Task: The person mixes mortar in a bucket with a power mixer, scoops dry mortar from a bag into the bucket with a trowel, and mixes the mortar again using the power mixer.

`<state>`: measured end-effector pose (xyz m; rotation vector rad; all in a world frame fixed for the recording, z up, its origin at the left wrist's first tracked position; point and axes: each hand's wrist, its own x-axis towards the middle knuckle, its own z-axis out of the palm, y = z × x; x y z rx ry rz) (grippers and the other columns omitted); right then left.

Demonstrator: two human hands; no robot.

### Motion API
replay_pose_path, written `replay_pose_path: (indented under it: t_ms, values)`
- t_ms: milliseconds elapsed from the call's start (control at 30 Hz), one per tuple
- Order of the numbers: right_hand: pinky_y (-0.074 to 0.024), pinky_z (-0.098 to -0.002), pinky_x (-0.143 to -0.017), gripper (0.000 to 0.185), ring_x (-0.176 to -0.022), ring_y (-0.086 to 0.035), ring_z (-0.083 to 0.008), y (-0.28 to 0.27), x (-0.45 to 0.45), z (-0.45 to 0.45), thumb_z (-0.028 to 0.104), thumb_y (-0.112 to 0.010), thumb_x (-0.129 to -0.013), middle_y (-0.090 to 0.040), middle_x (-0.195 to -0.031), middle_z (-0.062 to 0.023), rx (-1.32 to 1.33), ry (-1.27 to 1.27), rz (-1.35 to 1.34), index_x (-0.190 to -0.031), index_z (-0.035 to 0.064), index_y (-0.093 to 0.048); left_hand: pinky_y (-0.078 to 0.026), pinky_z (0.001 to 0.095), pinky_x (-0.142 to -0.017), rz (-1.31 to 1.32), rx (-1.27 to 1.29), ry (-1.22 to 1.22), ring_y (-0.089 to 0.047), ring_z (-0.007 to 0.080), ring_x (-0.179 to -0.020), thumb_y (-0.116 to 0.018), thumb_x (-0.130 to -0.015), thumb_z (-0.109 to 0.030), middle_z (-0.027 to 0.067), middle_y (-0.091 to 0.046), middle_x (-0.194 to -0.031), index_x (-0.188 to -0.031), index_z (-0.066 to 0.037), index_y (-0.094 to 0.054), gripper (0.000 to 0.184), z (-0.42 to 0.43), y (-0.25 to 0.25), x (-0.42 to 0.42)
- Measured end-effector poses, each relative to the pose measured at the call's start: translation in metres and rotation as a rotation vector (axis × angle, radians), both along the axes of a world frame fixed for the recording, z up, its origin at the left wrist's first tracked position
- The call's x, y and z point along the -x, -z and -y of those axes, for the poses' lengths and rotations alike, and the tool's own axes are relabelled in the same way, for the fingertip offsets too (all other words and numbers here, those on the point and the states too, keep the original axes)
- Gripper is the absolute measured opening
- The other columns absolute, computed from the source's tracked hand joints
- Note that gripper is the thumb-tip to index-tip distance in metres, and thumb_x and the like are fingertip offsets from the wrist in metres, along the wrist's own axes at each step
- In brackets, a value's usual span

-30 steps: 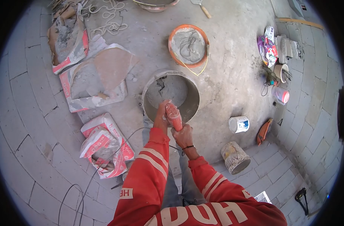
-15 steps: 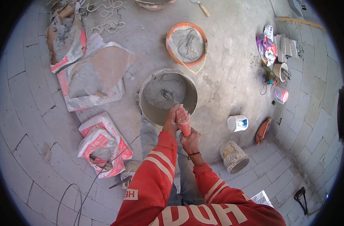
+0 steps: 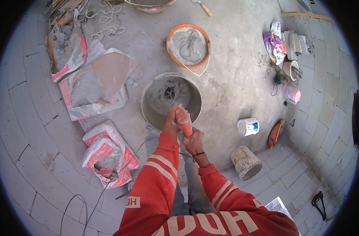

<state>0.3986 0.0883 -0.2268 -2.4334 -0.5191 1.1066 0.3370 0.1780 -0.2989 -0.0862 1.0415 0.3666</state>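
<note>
A red power drill [image 3: 184, 122], dusted with grey, is in both my hands over a large bucket [image 3: 194, 109]. Around its front part my left hand [image 3: 171, 121] is closed. My right hand [image 3: 194, 142] grips the rear end, with a black band at the wrist. Wet grey mortar [image 3: 157, 95] fills the lower part of the bucket, and a dark hollow shows in it ahead of the drill. Whatever is fitted to the drill's tip is mostly hidden by my hands and the mortar.
Beyond stands an orange bucket [image 3: 172, 55] of grey mortar. Open bags of powder [image 3: 120, 96] and a red-white bag [image 3: 126, 157] lie left. To the right are a paint can [image 3: 248, 127] and a crusted bucket [image 3: 242, 157]. A cable [image 3: 108, 183] runs along the lower left.
My hands and the drill have shifted slightly left and up in view. The hollow in the mortar looks wider and deeper. The whole scene has shifted a little with my head.
</note>
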Motion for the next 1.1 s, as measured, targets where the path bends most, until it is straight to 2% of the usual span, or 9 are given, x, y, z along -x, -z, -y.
replay_pose_path:
  t_ms: [100,367,433,533,800,900,967,1033,1100]
  values:
    - [-0.0539,-0.0522,-0.077,0.019,-0.078,-0.067,-0.048,0.004,-0.007,-0.001,0.016,-0.069,-0.075,-0.069,-0.078,-0.0264,-0.021,-0.032,0.028,-0.08,-0.0019,-0.065,-0.055,0.0383,-0.09,0.001,0.012,0.0,-0.064,0.0231,-0.1,-0.065,-0.096,-0.045,0.0079,-0.061,-0.108,-0.127,-0.011,-0.059,0.046,-0.011,-0.02,-0.009]
    - [-0.0527,-0.0505,-0.079,0.018,-0.079,-0.068,-0.0458,0.011,-0.02,-0.008,0.016,-0.069,-0.075,-0.069,-0.077,-0.0247,-0.038,0.026,0.034,-0.082,-0.0009,-0.066,-0.057,0.0387,-0.089,0.002,-0.101,0.052,-0.068,0.0248,-0.099,-0.069,-0.093,-0.048,0.009,-0.065,-0.108,-0.123,-0.012,-0.061,0.048,-0.023,-0.019,-0.025]
    - [-0.0533,-0.0499,-0.078,0.019,-0.079,-0.068,-0.0457,0.004,-0.024,-0.011,0.016,-0.069,-0.075,-0.069,-0.078,-0.0248,-0.024,0.046,0.014,-0.084,-0.0005,-0.068,-0.057,0.0387,-0.089,-0.028,-0.108,0.077,-0.068,0.0249,-0.098,-0.068,-0.093,-0.048,0.0092,-0.065,-0.107,-0.123,-0.011,-0.061,0.048,-0.029,-0.038,-0.033]
    - [-0.0538,-0.0463,-0.07,0.018,-0.074,-0.071,-0.0428,-0.005,-0.026,-0.008,0.012,-0.068,-0.075,-0.068,-0.073,-0.0253,-0.02,0.083,0.019,-0.083,-0.0034,-0.07,-0.058,0.0395,-0.087,-0.003,-0.086,0.032,-0.068,0.0252,-0.096,-0.068,-0.094,-0.046,0.0087,-0.065,-0.106,-0.122,-0.009,-0.061,0.047,-0.007,-0.007,-0.033]
    - [-0.0556,-0.0496,-0.074,0.022,-0.081,-0.07,-0.0461,-0.003,-0.008,0.013,0.018,-0.072,-0.076,-0.07,-0.079,-0.0261,0.085,0.046,0.017,-0.088,-0.0007,-0.071,-0.059,0.0414,-0.08,0.039,0.138,0.052,-0.068,0.0258,-0.088,-0.071,-0.092,-0.044,0.0083,-0.065,-0.097,-0.116,-0.009,-0.061,0.043,0.007,0.013,-0.018]
    - [-0.0554,-0.05,-0.074,0.02,-0.08,-0.069,-0.0464,-0.004,-0.003,0.004,0.017,-0.071,-0.076,-0.07,-0.079,-0.0264,0.019,0.049,0.005,-0.086,-0.0009,-0.069,-0.058,0.0418,-0.066,-0.077,0.182,0.033,-0.066,0.0263,-0.071,-0.072,-0.087,-0.037,0.0078,-0.063,-0.079,-0.092,-0.013,-0.059,0.028,-0.011,0.003,-0.023]
    - [-0.0551,-0.0502,-0.075,0.019,-0.079,-0.069,-0.0465,-0.004,0.001,-0.002,0.016,-0.071,-0.075,-0.069,-0.079,-0.0263,-0.01,0.042,0.002,-0.085,-0.0009,-0.069,-0.058,0.0416,-0.062,-0.127,0.156,0.0,-0.066,0.0258,-0.066,-0.073,-0.086,-0.035,0.0074,-0.063,-0.073,-0.084,-0.013,-0.059,0.026,-0.021,-0.011,-0.023]
    - [-0.0549,-0.0503,-0.075,0.019,-0.079,-0.069,-0.0466,0.001,-0.003,-0.01,0.015,-0.071,-0.075,-0.069,-0.079,-0.0261,-0.011,0.03,0.016,-0.085,-0.0008,-0.069,-0.058,0.0404,-0.068,-0.086,0.044,-0.073,-0.067,0.0244,-0.072,-0.074,-0.087,-0.037,0.0074,-0.064,-0.08,-0.091,-0.012,-0.062,0.028,-0.02,-0.014,-0.019]
    - [-0.0548,-0.0501,-0.076,0.02,-0.08,-0.069,-0.0467,0.005,-0.008,-0.016,0.015,-0.07,-0.074,-0.069,-0.079,-0.0259,0.01,0.047,0.032,-0.087,-0.0004,-0.069,-0.058,0.0398,-0.077,-0.009,0.04,0.024,-0.067,0.0248,-0.086,-0.07,-0.091,-0.044,0.0082,-0.065,-0.095,-0.112,-0.012,-0.062,0.039,-0.029,-0.005,-0.023]
